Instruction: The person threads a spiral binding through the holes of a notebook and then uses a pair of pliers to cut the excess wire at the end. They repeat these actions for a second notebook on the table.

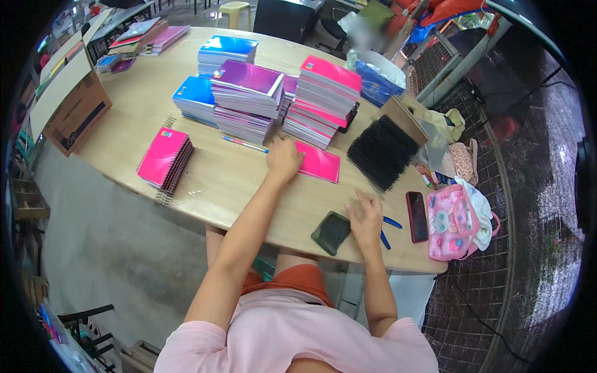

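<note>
My left hand (284,160) rests at the left end of a pink notebook (320,163) lying flat on the table. Its fingers are stretched out, touching or very close to the cover. My right hand (367,217) is over the near side of the table, slightly blurred, fingers apart and nothing visible in them. Just left of it sits a dark green pad-like thing (331,234); blue-handled pliers (387,235) lie on its right, partly hidden by the hand. A pen (244,144) lies left of my left hand. Beyond it rise stacks of pink (320,93), purple (249,93) and blue notebooks (194,99).
Pink notebooks with coils (163,158) are piled at the left. Black binding coils (382,152) stand by a cardboard piece at the right. Near the right edge are a phone (416,216) and a pink pouch (451,221). A cardboard box (78,115) stands far left.
</note>
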A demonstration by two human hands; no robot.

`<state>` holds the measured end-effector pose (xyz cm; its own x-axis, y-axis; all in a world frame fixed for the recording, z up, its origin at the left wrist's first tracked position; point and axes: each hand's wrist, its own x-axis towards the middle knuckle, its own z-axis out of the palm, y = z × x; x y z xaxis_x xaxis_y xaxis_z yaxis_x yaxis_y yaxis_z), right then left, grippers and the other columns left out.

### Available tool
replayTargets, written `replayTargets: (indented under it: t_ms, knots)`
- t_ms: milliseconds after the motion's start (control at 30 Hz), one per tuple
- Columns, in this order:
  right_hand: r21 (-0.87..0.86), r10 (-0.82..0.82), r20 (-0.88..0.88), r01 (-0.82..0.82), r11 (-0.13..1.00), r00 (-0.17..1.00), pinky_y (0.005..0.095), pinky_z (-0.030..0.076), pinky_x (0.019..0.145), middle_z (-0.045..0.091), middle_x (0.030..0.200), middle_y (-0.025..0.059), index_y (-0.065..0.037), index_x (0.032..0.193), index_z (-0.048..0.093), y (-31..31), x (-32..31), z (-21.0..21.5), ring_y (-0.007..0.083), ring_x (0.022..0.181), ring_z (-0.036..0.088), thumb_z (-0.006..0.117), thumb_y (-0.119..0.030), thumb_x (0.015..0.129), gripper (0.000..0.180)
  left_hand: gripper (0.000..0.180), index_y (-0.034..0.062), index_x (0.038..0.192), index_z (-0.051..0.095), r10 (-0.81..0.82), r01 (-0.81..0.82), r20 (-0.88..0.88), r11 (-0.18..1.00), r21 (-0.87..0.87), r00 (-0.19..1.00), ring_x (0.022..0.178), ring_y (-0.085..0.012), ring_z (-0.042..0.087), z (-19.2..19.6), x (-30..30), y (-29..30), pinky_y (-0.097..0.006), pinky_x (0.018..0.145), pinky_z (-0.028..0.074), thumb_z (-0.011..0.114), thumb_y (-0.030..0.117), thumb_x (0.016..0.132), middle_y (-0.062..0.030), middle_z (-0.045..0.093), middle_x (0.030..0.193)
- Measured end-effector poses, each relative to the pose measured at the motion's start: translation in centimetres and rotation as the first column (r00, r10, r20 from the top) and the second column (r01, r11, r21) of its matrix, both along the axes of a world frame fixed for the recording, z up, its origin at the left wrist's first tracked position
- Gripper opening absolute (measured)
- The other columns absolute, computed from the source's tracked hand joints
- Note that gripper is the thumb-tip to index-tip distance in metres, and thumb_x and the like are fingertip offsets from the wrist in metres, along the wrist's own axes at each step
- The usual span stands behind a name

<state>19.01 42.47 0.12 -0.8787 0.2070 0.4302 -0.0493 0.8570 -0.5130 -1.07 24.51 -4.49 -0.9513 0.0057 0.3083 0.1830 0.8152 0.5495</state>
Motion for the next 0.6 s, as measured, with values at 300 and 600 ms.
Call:
replayTargets:
  t_ms: [300,600]
  knots:
    - [-0.09,0.423,0.08,-0.416,0.905,0.902,0.0484,0.047,0.094,0.059,0.12,0.017,-0.011,0.119,0.068,-1.7,-1.3,5.3,0.0393,0.113,0.053,0.084,-0.026,0.07,0.053,0.037,0.0009,0.116,0.057,-0.171,0.17,-0.059,0.762,0.625,0.983,0.099,-0.0366,0.069,3.5,1.9,-3.2,-0.044,0.085,0.053,0.071,-0.003,0.083,-0.021,0.069,0.108]
    - [0.395,-0.056,0.367,-0.101,0.913,0.929,0.0593,0.038,0.105,0.048,0.137,0.019,-0.024,0.135,0.061,4.0,1.8,3.2,0.0481,0.124,0.044,0.085,-0.035,0.069,0.071,0.047,0.0066,0.126,0.061,-0.293,0.387,-0.254,0.739,0.552,0.922,0.108,-0.0296,0.064,4.5,10.4,-8.8,-0.037,0.093,0.051,0.053,-0.016,0.086,-0.0172,0.063,0.113]
